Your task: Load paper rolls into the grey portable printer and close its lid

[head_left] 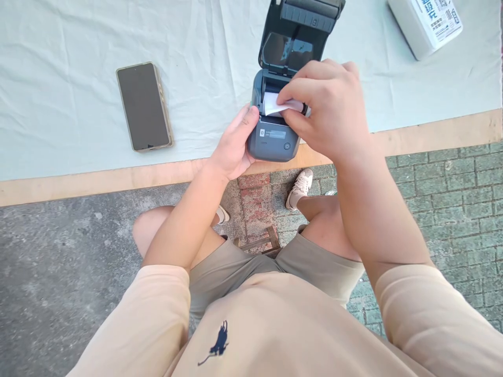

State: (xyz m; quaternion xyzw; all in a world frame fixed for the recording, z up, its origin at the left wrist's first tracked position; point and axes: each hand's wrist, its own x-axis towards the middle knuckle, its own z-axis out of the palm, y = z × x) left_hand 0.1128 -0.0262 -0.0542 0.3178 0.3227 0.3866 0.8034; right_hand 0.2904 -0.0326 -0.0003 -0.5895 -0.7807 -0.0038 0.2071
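Note:
A dark portable label printer (275, 144) is at the table's front edge with its lid (293, 50) flipped up and away from me. My left hand (238, 139) grips the printer's left side, thumb on the upper rim. Over the open compartment, my right hand (324, 102) pinches a strip of white paper (271, 103) between thumb and index finger. The strip is curled and lies partly inside the compartment. My fingers hide its right part and whatever sits beneath it. A power button and a small label show on the printer's front.
A smartphone (144, 107) with a dark screen lies left on the pale cloth (188, 63). At the back right stands a white box with a printed label (426, 26). The table's bare wooden edge (432, 133) runs across, with paving below.

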